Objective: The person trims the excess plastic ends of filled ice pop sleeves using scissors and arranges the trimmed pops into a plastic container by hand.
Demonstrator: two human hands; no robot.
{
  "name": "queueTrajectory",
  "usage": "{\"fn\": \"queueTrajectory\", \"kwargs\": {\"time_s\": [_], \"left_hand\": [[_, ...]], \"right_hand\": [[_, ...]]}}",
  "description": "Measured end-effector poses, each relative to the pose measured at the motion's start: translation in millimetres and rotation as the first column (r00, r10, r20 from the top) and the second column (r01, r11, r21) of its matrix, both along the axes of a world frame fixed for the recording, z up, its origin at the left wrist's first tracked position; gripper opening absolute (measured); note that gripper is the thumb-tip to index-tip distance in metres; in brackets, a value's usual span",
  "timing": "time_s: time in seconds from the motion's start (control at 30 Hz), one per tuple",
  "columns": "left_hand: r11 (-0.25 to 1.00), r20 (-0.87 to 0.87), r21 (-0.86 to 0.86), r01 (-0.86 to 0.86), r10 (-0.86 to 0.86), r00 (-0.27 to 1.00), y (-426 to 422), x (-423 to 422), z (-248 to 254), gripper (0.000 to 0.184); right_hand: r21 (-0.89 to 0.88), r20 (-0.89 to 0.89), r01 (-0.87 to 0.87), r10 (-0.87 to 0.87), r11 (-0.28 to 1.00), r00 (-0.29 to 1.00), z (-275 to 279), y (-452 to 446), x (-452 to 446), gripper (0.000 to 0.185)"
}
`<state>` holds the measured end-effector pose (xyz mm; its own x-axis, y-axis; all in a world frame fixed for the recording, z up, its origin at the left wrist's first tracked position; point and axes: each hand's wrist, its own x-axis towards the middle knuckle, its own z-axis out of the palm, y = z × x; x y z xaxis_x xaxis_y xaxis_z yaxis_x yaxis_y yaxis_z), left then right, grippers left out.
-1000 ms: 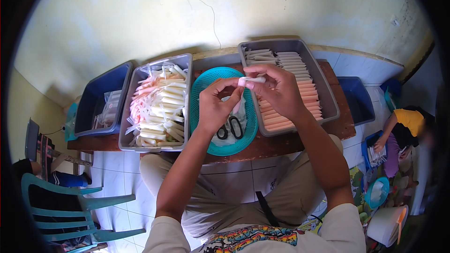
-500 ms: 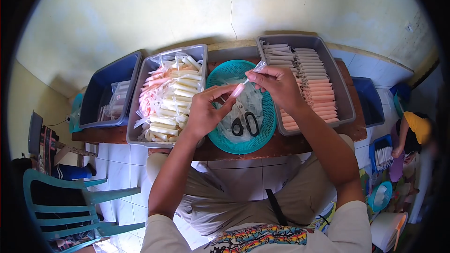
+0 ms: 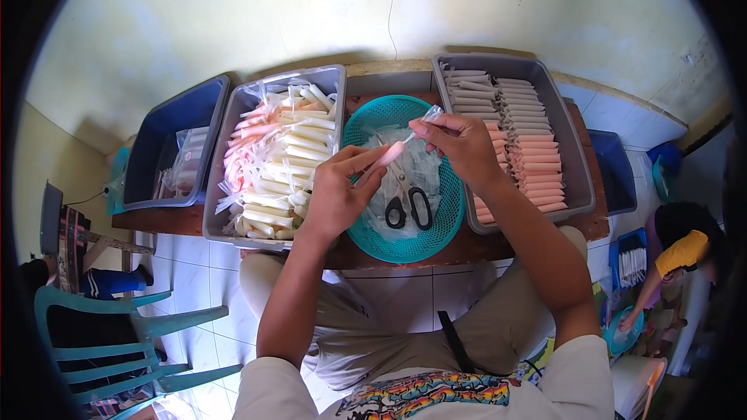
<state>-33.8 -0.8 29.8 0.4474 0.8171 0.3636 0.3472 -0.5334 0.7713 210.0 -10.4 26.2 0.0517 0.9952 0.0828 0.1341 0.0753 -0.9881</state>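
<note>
My left hand [image 3: 342,187] is closed round a pink filled plastic tube [image 3: 389,154], whose upper end points up and right. The twisted clear neck of the same tube is pinched in my right hand [image 3: 451,140]. Both hands are above a teal mesh basket [image 3: 447,241] holding clear plastic pieces [image 3: 428,175] and black-handled scissors [image 3: 408,206]. Left of the basket, a grey tray [image 3: 214,214] holds loose pink and cream tubes [image 3: 292,159]. The grey tray [image 3: 580,163] on the right holds rows of pink and whitish tubes [image 3: 537,144].
A dark blue bin [image 3: 144,179] with packaged tubes stands at the far left, and another blue bin [image 3: 615,171] at the right. A green chair [image 3: 101,354] is at lower left. A person in yellow and black [image 3: 685,253] reaches into a small teal basin [image 3: 625,330] at right.
Compared with a second ago, the tube's neck is stretched out between my hands rather than bunched at my fingertips. The other person has moved an arm from the blue tray to the teal basin.
</note>
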Motion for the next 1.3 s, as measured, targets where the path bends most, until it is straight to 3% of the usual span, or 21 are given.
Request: {"fn": "queueTrajectory", "kwargs": {"time_s": [0.13, 0.2, 0.43, 0.5, 0.63, 0.7, 0.73, 0.8, 0.83, 0.9, 1.0, 1.3], "left_hand": [[0.999, 0.031, 0.041, -0.009, 0.008, 0.999, 3.3, 0.6, -5.7, 0.042], [1.0, -0.013, -0.026, -0.004, 0.003, 1.0, 1.4, -0.2, -1.3, 0.04], [0.997, -0.01, 0.019, -0.071, 0.071, 0.997, 6.8, -10.6, -10.5, 0.037], [0.992, 0.012, 0.06, -0.113, 0.112, 0.994, 10.8, -14.2, -16.0, 0.036], [0.979, 0.046, 0.076, -0.188, 0.185, 0.982, 12.8, -16.3, -18.3, 0.036], [0.97, 0.079, 0.07, -0.234, 0.229, 0.97, 13.2, -15.6, -17.9, 0.037], [0.97, 0.08, 0.071, -0.235, 0.229, 0.97, 12.9, -15.1, -17.7, 0.037], [0.965, 0.084, 0.113, -0.238, 0.229, 0.97, 12.6, -13.4, -17.5, 0.038], [0.965, 0.084, 0.114, -0.236, 0.227, 0.97, 12.5, -12.4, -17.9, 0.038], [0.964, 0.076, 0.138, -0.229, 0.22, 0.973, 12.2, -10.7, -18.7, 0.038], [0.965, 0.06, 0.148, -0.216, 0.209, 0.976, 10.8, -10.0, -18.5, 0.035], [0.966, 0.076, 0.169, -0.195, 0.184, 0.98, 11.2, -12.2, -21.7, 0.033]], "right_hand": [[0.121, -0.079, 0.036, -0.027, 0.992, 0.996, -2.9, 2.1, -5.2, 0.029], [0.078, -0.077, 0.061, -0.055, 0.995, 0.995, -1.1, 1.5, -6.0, 0.03], [-0.046, -0.137, 0.021, -0.027, 0.999, 0.99, -5.7, -2.4, -12.2, 0.029], [-0.006, 0.023, 0.029, -0.029, 1.0, 0.999, -12.4, -2.1, -9.2, 0.036], [0.016, 0.132, 0.027, -0.029, 1.0, 0.991, -12.2, -13.1, -18.6, 0.037], [-0.079, 0.329, 0.005, 0.021, 0.997, 0.944, -5.8, -23.0, -28.6, 0.039], [-0.077, 0.331, 0.005, 0.021, 0.997, 0.944, -9.3, -26.9, -32.7, 0.039], [-0.001, 0.661, -0.113, 0.086, 0.994, 0.745, -24.6, -32.6, -40.1, 0.052], [0.0, 0.662, -0.112, 0.084, 0.994, 0.745, -33.1, -35.4, -43.9, 0.052], [-0.132, 0.834, -0.119, 0.175, 0.984, 0.523, -47.7, -40.0, -53.2, 0.073], [-0.283, 0.842, -0.03, 0.264, 0.959, 0.471, -60.5, -41.7, -70.8, 0.087], [-0.231, 0.836, 0.029, 0.183, 0.972, 0.518, -78.8, -33.6, -75.5, 0.087]]}}
